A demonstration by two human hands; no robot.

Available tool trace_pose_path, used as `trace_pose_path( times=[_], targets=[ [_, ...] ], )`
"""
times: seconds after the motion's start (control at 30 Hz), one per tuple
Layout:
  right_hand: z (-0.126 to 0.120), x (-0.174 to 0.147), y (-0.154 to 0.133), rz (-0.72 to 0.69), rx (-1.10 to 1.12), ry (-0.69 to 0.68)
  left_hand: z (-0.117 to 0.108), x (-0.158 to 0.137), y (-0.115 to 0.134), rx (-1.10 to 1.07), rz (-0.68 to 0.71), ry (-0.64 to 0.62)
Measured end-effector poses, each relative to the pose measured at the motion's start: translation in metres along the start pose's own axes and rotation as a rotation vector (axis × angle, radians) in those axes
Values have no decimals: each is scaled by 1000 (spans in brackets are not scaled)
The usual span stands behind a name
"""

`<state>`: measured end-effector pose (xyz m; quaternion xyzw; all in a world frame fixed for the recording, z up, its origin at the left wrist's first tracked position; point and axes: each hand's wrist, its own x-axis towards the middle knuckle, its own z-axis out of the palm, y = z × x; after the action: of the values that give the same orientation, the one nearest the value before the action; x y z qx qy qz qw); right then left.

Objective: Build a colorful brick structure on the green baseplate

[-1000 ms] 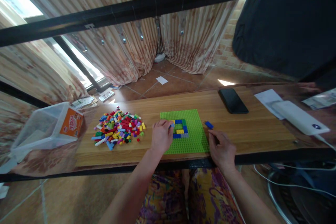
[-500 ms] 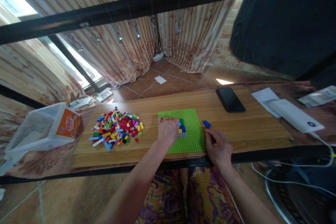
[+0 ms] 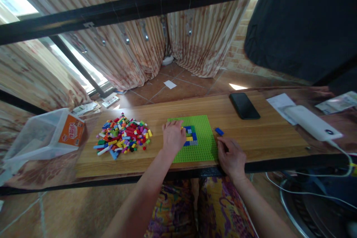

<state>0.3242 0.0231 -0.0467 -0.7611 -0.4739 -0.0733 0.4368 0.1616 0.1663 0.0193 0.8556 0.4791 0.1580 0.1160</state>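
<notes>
My left hand (image 3: 173,137) lay palm-down on the green baseplate (image 3: 205,148), fingers loosely together, fingertips touching the small brick build (image 3: 190,135) at its 3 o'clock; couldn't tell if it pinched a brick. My right hand (image 3: 231,156) rested on the bench (image 3: 259,137) against the plate's right edge, fingers curled, holding nothing visible. A loose blue brick (image 3: 219,131) sat at that hand's 11 o'clock, just off the plate. The mixed brick pile (image 3: 122,136) was at 9 o'clock of the plate, the black phone (image 3: 244,106) at 1 o'clock.
</notes>
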Motion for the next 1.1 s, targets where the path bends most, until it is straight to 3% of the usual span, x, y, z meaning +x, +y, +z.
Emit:
trace_pose_path(
  times=[0.3,0.7,0.93,1.1],
  targets=[
    [1,-1,2,-6,8,7,9,25,-4,-32,-103,-160],
    [0,-1,1,-27,-10,4,16,19,-5,-42,-51,-139],
    [2,-2,3,-10,-23,-6,23,9,-9,-36,13,-59],
    [3,-1,4,-13,-8,-20,20,10,-9,-20,7,-85]
  ],
)
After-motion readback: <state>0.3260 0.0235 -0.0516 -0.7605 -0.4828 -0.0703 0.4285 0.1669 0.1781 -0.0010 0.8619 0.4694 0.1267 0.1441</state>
